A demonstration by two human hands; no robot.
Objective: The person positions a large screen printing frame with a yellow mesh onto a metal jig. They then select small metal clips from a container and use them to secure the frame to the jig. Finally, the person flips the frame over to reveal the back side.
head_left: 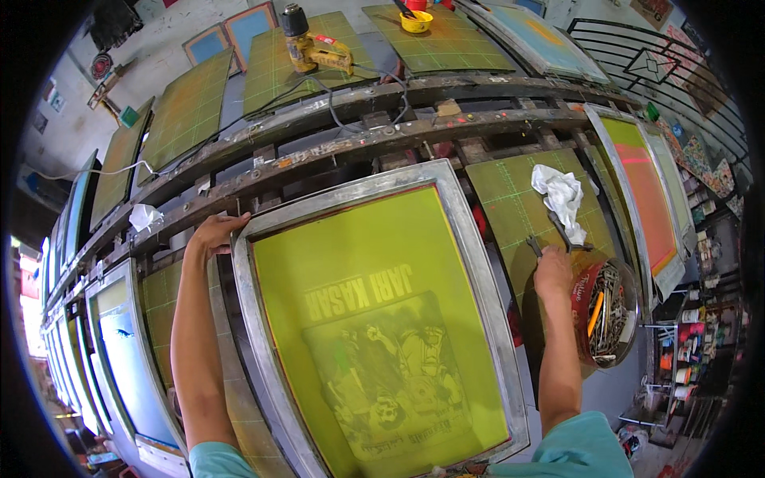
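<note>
A large silk-screen frame (pixel 488 311) with metal edges and yellow-green mesh (pixel 351 247) lies in front of me, slightly turned. Its mesh carries a faint upside-down picture and lettering. My left hand (pixel 213 234) grips the frame's upper left corner, thumb along the top edge. To the right of the frame, my right hand (pixel 553 272) is closed around a dark metal tool (pixel 533 244); its jaw-like end sticks out past the fingers, the rest is hidden. Just beyond lies another dark tool (pixel 559 229), beside a crumpled white cloth or tissue (pixel 559 195).
A round tub (pixel 588 319) of metal hardware stands right beside my right forearm. Dark rails (pixel 343 151) run across beyond the frame. Past them are green gridded boards (pixel 183 111), a corded yellow heat gun (pixel 307 56) and a yellow bowl (pixel 416 22). More screens (pixel 641 187) stand right.
</note>
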